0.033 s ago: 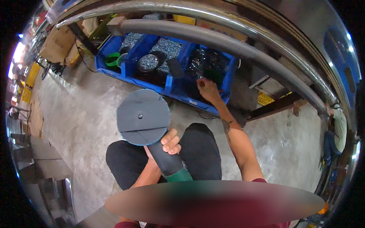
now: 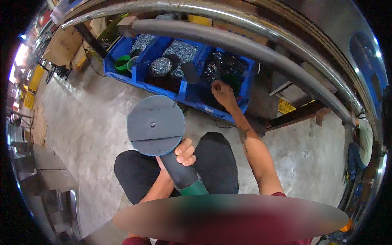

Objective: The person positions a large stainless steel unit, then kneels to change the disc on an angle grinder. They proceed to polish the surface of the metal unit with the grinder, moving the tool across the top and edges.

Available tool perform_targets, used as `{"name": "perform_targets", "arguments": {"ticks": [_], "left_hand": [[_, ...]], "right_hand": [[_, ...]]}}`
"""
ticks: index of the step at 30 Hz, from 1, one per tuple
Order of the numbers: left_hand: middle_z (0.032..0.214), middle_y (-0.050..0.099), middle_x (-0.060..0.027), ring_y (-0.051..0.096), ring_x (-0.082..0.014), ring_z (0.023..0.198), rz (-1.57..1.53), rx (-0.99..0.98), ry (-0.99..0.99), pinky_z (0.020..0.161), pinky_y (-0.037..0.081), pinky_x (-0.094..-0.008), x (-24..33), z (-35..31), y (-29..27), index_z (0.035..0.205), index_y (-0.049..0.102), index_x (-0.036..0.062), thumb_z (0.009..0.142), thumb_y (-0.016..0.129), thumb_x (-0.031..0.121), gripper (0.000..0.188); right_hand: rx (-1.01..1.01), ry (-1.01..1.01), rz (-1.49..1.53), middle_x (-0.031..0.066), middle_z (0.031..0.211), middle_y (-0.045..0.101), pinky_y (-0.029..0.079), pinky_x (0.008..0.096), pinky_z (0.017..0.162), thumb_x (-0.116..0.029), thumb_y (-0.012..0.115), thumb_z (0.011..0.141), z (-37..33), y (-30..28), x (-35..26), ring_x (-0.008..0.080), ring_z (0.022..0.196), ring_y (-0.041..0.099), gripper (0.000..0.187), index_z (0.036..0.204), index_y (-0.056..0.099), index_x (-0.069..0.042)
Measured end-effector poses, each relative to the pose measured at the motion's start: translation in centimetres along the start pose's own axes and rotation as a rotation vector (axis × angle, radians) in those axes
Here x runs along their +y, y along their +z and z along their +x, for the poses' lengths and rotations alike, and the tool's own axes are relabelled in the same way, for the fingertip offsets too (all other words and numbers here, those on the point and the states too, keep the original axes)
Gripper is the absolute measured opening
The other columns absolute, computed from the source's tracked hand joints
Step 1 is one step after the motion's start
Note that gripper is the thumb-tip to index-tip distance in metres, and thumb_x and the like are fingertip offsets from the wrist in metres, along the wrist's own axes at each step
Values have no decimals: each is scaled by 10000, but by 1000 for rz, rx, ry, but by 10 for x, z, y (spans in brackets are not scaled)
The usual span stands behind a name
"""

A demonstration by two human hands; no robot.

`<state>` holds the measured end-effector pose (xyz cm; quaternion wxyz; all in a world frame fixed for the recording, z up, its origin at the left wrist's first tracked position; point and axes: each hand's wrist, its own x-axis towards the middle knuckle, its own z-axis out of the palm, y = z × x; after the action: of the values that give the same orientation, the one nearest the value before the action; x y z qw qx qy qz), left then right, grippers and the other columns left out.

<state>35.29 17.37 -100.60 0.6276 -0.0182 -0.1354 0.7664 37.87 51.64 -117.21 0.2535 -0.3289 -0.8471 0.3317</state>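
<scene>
"How are the arms?"
"Short of the blue bins (image 2: 179, 97), the left forearm (image 2: 157, 190) angles up; the right arm (image 2: 261, 157) stretches out to them."
"The tool (image 2: 181, 171)?"
"In front of the bins, tilted: a black and green handle topped by a round grey disc (image 2: 157, 124) with a small centre hole."
"Hands?"
"The left hand (image 2: 185, 152) wraps the handle's black part. At the bins' right-hand one, the right hand (image 2: 223, 94) has its fingers curled; whether they meet or hold something, I can't tell."
</scene>
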Motion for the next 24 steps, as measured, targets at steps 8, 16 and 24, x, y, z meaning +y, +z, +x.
{"name": "perform_targets", "arguments": {"ticks": [8,16,24], "left_hand": [[884,485,-47,520,-158,764,54,-62,-85,726,473,-336,10,8,-17,1075,591,74,905,768,521,510],[863,470,-59,495,-180,739,163,6,-14,681,456,-348,5,7,-23,1096,576,76,986,629,536,475],[1087,591,-79,591,-197,899,253,-10,11,806,529,-379,5,8,-36,1408,524,88,924,583,760,830]], "right_hand": [[-58,471,1012,53,940,661,581,303,715,-209,797,967,46,29,-75,164,777,667,347,1199,596,-48],[160,56,1155,3,1101,649,514,282,833,-71,667,1043,-56,-99,-219,117,948,628,233,1275,667,-95],[28,-127,639,76,1173,643,506,254,850,-60,682,1012,-132,-140,-307,112,956,609,281,1287,699,-6]]}}
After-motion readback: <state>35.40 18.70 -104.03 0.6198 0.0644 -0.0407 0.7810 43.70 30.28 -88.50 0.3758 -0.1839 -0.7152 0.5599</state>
